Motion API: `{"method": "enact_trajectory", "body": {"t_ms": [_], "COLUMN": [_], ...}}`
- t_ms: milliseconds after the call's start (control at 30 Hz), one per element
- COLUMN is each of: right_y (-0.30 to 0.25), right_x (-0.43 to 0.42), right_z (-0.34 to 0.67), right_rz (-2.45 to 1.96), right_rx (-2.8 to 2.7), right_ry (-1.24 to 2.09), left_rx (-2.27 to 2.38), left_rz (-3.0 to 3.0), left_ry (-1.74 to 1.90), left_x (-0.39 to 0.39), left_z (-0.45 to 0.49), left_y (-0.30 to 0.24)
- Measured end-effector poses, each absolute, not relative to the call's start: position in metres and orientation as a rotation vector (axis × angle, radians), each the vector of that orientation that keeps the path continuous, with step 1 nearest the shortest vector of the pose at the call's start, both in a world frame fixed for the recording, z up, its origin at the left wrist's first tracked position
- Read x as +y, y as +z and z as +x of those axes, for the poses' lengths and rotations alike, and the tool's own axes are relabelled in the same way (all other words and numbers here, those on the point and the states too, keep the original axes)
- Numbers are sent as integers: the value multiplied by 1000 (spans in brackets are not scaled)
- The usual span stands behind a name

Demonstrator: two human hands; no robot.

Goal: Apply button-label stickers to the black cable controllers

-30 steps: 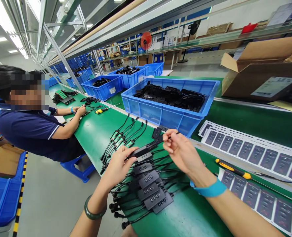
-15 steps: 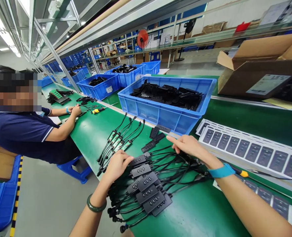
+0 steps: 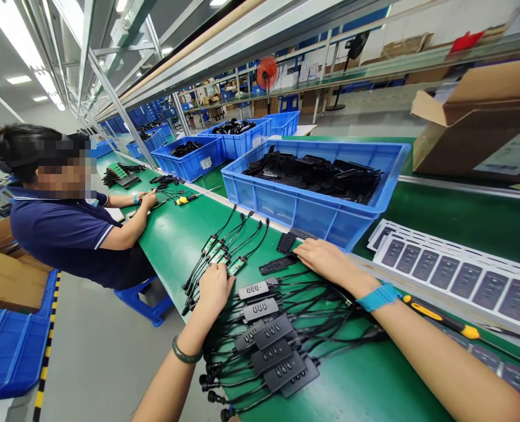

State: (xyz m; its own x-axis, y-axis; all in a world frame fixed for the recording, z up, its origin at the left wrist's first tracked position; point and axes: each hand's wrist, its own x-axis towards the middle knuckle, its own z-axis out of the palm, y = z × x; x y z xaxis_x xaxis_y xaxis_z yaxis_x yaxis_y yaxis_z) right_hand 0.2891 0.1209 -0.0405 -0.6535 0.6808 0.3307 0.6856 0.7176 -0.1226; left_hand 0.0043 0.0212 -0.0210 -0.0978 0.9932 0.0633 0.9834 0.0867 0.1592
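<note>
My left hand (image 3: 216, 288) is at the near end of a group of green circuit boards (image 3: 218, 253) with black cables. Its fingers curl closed on one of these boards, partly hiding it. My right hand (image 3: 325, 262) reaches to the loose black plastic covers (image 3: 275, 265) in front of the large bin. Its fingertips close on one cover, which the hand mostly hides. Between my arms lies a pile of closed black cased units (image 3: 272, 332), each with cables at both ends and three raised marks on top.
A large blue bin (image 3: 303, 202) of black parts stands behind my right hand. Sheets of dark labels (image 3: 447, 269) and a yellow-black screwdriver (image 3: 439, 316) lie on the right. A co-worker (image 3: 75, 223) sits at the left, both hands on cables. An open cardboard box (image 3: 483, 135) stands back right.
My left hand has moved from beside the cased units up onto the circuit boards. My right hand has lowered from above the cables onto the loose covers. The view has turned slightly left.
</note>
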Motion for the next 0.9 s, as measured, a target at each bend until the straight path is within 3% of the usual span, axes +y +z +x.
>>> {"method": "enact_trajectory", "body": {"t_ms": [133, 367, 600, 900], "right_y": [-34, 12, 20, 7], "right_x": [105, 49, 17, 17], "right_z": [288, 254, 219, 205], "right_rz": [-1202, -1103, -892, -881], "right_rx": [-2291, -1683, -1432, -1269], "right_ry": [-6, 666, 1235, 1375], "left_rx": [2186, 1878, 1229, 1108], "left_rz": [2067, 1943, 1318, 1192], "left_ry": [451, 863, 1090, 1135], "left_x": [15, -4, -17, -30], "left_z": [2, 6, 25, 32], "left_y": [-18, -5, 15, 20]}}
